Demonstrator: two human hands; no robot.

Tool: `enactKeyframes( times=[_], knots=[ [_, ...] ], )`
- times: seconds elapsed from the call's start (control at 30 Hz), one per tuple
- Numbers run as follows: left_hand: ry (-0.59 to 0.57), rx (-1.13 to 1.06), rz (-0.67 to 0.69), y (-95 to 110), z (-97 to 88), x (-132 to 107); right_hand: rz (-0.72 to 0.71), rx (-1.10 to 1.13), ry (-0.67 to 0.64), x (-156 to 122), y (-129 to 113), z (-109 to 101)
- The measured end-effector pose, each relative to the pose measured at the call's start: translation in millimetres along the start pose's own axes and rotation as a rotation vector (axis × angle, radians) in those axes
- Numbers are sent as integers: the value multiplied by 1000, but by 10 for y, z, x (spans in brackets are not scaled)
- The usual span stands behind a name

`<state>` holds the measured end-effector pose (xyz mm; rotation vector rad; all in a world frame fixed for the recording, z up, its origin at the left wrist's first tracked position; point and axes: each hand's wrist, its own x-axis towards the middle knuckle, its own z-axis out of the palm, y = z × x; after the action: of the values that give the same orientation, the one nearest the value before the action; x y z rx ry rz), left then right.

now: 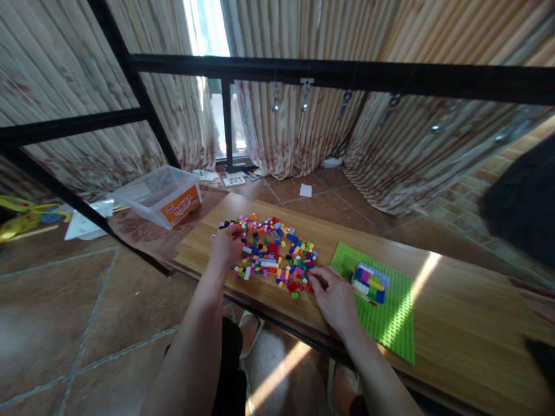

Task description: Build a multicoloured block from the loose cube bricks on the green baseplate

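Note:
A spread of several small coloured bricks (277, 251) lies on a wooden table (455, 323). My left hand (226, 245) rests at the pile's left edge, fingers curled down onto the bricks. My right hand (333, 294) sits at the pile's right lower edge, fingertips pinched among the bricks; what they hold is too small to make out. Right of that hand lies a green baseplate (390, 315) with a small block built of mixed colours (369, 283) standing on it.
A clear plastic tub with an orange label (162, 196) stands on a low surface at the left. Black metal bars (303, 72) cross in front of striped curtains. Papers lie on the tiled floor. A dark shape (524, 202) sits at the far right.

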<state>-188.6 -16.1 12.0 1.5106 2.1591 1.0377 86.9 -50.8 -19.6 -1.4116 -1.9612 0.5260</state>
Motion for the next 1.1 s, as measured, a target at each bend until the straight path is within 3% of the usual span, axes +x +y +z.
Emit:
enactKeyframes(
  times=[0.1, 0.2, 0.3, 0.47, 0.77, 0.93, 1.0, 1.1],
  knots=[
    [9, 42, -37, -74, -101, 18, -11, 8, -13, -5, 3, -17],
    [-66, 82, -5, -68, -115, -16, -22, 7, -7, -9, 10, -25],
    [-134, 165, 75, -4, -56, -68, -26, 10, 2, -12, 13, -26],
    [-131, 329, 169, 52, 71, -101, -30, 7, 1, -25, 16, -24],
    [-217, 307, 242, 62, 130, -107, -33, 22, 11, -31, 30, -36],
    [-187, 124, 292, 158, 138, -89, 4, 115, 49, -29, -19, -67],
    [-244, -28, 378, 271, 177, -141, 55, 227, 77, -30, -50, -89],
    [-421, -233, 525, 509, 292, -319, 220, 532, 94, -46, -91, -149]
  ],
)
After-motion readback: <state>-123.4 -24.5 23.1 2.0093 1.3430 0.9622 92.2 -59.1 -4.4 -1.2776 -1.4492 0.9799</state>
